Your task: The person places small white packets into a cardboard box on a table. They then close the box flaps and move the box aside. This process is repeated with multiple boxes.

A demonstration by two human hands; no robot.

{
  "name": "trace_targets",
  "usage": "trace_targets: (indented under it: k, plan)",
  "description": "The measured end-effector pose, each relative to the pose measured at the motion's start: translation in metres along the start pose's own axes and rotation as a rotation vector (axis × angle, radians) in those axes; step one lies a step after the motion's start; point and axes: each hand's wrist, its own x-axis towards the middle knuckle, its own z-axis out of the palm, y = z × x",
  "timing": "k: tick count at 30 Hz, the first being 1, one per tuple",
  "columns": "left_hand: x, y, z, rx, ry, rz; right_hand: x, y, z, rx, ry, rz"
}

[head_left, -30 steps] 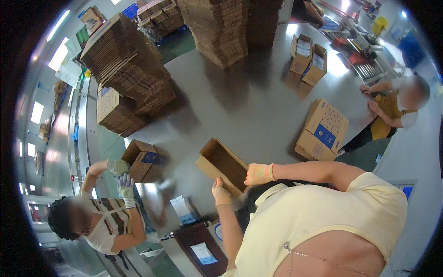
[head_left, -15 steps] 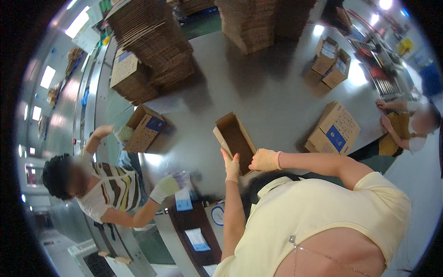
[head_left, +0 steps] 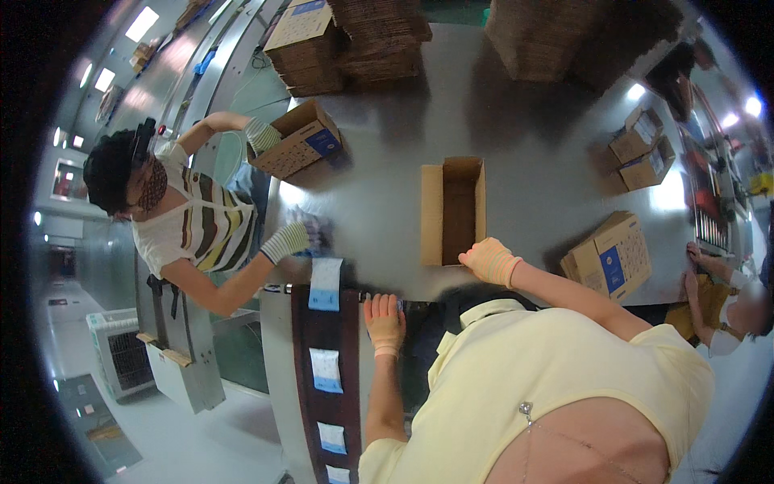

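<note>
The left hand (head_left: 384, 321) is gloved, lying flat with palm down and fingers pointing forward, its forearm bare and straight. The right hand (head_left: 489, 260), also gloved, reaches farther forward with curled fingers, its bare forearm angled in from the right.

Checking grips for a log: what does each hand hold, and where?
Right hand grips the open cardboard box at its near end. Left hand rests on the table edge, holding nothing.

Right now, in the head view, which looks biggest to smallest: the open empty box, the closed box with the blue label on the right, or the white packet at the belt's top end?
1. Open empty box.
2. Closed box with the blue label, somewhat smaller, though fisheye bending near the rim makes this unsure.
3. White packet, clearly smallest.
</note>
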Motion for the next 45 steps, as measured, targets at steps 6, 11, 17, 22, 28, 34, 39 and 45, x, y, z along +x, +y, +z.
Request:
trace_targets:
  k: [6, 11, 17, 22, 28, 34, 39, 45]
  plan:
    - [-0.001, 0.0, 0.006, 0.021, 0.039, 0.005, -0.002, -0.002, 0.001, 0.025, 0.043, 0.0]
    - [0.002, 0.001, 0.0, 0.0, 0.01, 0.01, -0.002, -0.003, 0.0, 0.042, 0.037, 0.032]
    - [0.001, -0.001, 0.003, -0.011, 0.037, 0.019, -0.002, -0.007, 0.002, 0.07, 0.035, 0.064]
    - [0.001, -0.003, 0.005, -0.011, 0.024, 0.021, -0.002, -0.008, 0.004, 0.079, 0.05, 0.067]
    - [-0.001, 0.002, 0.001, 0.003, 0.01, 0.014, -0.002, -0.007, 0.007, 0.067, 0.032, 0.073]
    - [0.004, 0.006, -0.004, 0.0, 0.029, 0.006, -0.001, -0.004, 0.008, 0.07, 0.054, 0.073]
    - [0.002, 0.003, -0.001, -0.033, 0.014, -0.008, -0.001, -0.005, 0.002, 0.054, 0.022, 0.077]
    - [-0.011, -0.004, -0.024, -0.28, 0.083, -0.141, 0.001, -0.002, 0.005, 0.063, 0.052, 0.043]
